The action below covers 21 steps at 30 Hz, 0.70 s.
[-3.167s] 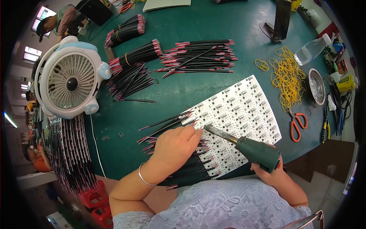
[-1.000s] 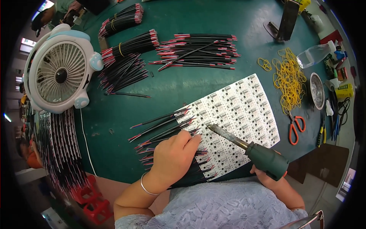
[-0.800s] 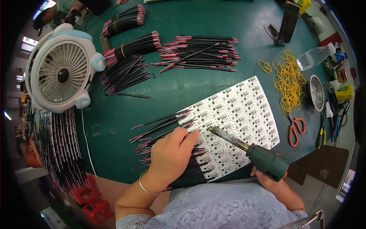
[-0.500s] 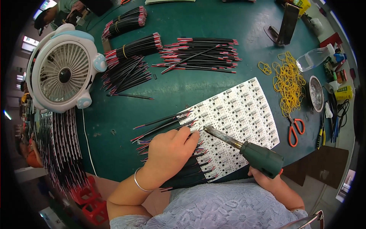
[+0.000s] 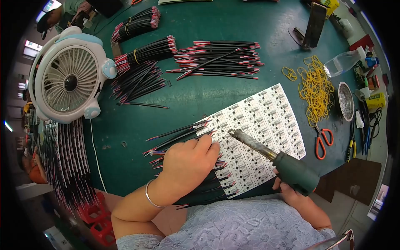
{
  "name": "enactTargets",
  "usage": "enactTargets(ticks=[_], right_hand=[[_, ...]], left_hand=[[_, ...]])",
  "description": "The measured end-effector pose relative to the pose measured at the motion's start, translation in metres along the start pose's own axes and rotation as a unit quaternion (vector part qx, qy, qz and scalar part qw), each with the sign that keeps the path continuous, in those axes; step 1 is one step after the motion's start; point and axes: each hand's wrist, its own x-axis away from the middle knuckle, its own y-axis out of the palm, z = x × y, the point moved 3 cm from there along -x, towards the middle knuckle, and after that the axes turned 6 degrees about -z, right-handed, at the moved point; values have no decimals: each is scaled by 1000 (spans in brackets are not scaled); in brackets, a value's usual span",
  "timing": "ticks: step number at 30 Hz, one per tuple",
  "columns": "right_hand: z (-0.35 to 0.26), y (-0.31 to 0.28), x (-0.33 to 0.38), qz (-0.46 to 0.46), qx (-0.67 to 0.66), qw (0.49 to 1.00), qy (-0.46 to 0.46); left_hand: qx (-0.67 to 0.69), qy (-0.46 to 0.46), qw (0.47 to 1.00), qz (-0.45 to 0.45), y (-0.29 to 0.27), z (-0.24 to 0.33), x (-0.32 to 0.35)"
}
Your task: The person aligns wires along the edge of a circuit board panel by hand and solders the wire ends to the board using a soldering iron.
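Note:
A white circuit board panel with rows of small components lies slanted on the green table. Black-sheathed wires with thin coloured ends run along its left edge, several with their tips on the board. My left hand is closed in a pinch at that edge, its fingertips on a wire that they mostly hide. In my right hand is a soldering iron, gripped by its thick dark green handle. The iron's metal tip points up and left, over the board and just right of my left fingertips.
Wire bundles and a loose wire pile lie beyond the board. A white fan stands left. On the right are yellow rubber bands, orange-handled scissors, a metal bowl, a clear bottle and a phone on a stand.
The soldering iron has moved right, away from my left fingertips, and its handle has tilted in my right hand. My left hand has stayed nearly in place.

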Motion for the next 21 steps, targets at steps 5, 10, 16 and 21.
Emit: enactTargets(ticks=[5,10,16,21], right_hand=[[-5,2,1,44,-73,996,-11],[-9,-1,5,30,-4,999,-17],[6,-2,21,27,79,996,-19],[10,-3,22,28,59,997,-30]], left_hand=[[1,-9,1000,-5,1,1,0],[38,-27,999,12,1,3,1],[77,-59,994,45,8,14,10],[86,-53,994,47,11,15,13]])
